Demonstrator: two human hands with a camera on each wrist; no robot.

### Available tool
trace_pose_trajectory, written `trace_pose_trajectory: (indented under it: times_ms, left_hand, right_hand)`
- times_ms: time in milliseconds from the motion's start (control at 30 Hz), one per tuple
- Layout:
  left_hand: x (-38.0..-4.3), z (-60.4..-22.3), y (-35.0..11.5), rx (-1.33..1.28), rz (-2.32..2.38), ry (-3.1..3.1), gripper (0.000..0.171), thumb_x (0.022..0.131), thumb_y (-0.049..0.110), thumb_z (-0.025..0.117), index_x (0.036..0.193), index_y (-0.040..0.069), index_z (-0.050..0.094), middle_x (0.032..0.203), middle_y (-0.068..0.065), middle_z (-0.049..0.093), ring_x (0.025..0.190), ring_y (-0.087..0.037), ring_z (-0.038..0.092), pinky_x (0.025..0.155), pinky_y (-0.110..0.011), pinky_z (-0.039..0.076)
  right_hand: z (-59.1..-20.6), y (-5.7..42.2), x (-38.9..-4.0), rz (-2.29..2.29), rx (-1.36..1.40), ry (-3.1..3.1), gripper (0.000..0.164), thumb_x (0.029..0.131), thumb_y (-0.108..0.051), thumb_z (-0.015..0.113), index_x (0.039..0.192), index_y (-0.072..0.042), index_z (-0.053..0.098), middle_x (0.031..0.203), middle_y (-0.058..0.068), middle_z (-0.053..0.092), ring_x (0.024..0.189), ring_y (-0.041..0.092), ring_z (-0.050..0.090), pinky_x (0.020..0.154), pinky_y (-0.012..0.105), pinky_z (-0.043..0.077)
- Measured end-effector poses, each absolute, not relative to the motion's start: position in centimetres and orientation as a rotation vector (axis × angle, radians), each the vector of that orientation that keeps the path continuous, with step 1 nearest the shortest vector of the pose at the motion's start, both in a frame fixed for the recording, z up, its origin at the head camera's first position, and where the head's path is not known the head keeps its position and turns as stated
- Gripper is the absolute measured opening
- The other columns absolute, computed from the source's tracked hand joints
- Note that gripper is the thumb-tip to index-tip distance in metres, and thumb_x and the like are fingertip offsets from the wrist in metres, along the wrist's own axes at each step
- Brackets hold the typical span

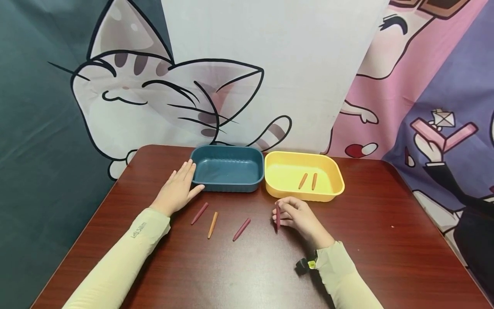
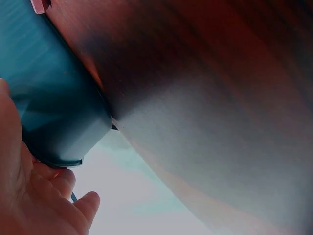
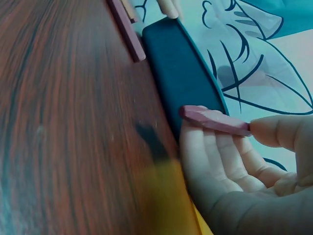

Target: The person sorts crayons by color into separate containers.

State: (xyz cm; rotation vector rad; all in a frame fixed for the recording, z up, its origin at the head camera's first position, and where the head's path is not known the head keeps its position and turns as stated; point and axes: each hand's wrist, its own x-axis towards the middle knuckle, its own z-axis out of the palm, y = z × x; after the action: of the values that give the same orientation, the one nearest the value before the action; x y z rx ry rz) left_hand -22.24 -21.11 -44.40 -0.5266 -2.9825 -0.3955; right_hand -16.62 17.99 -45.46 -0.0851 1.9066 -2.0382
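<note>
Head: yellow tray (image 1: pixel 286 171) beside teal tray (image 1: pixel 227 187)

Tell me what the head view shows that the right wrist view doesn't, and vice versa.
Only the head view shows inside the yellow tray, with two orange crayons there, and both sleeves. Only the right wrist view shows the palm side of the right grip. Both show the held red crayon, loose crayons, the table, some of the yellow tray, and the left grip at the blue tray.

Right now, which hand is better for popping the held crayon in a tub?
Probably the right hand: it pinches the dark red crayon, close to the yellow tub. The left hand is at the blue tub, holding no crayon.
</note>
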Motion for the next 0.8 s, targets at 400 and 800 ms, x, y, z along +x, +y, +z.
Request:
trace_pose_trajectory:
  times_ms: [400,800]
  left_hand:
    - [-22.3,-44.8,-21.3,-0.526,-0.390,-2.983,0.084,0.103,0.050,0.052,0.158,-0.006,0.021,0.167,-0.022,0.017,0.154,-0.038,0.015,0.120,-0.060,0.018]
    - [-22.4,-44.9,-21.4,-0.531,-0.386,-2.979,0.084,0.104,0.052,0.050,0.158,-0.005,0.022,0.167,-0.021,0.016,0.154,-0.037,0.015,0.121,-0.059,0.017]
  right_hand:
    - [-44.0,16.8,-17.3,-2.157,-0.097,1.868,0.033,0.106,-0.015,0.056,0.122,0.012,0.051,0.106,0.022,0.071,0.088,0.023,0.073,0.081,0.040,0.061]
    - [-41.2,15.4,-20.2,-2.239,-0.043,1.938,0.028,0.102,-0.025,0.064,0.116,0.000,0.061,0.099,0.014,0.071,0.088,0.027,0.072,0.082,0.038,0.061]
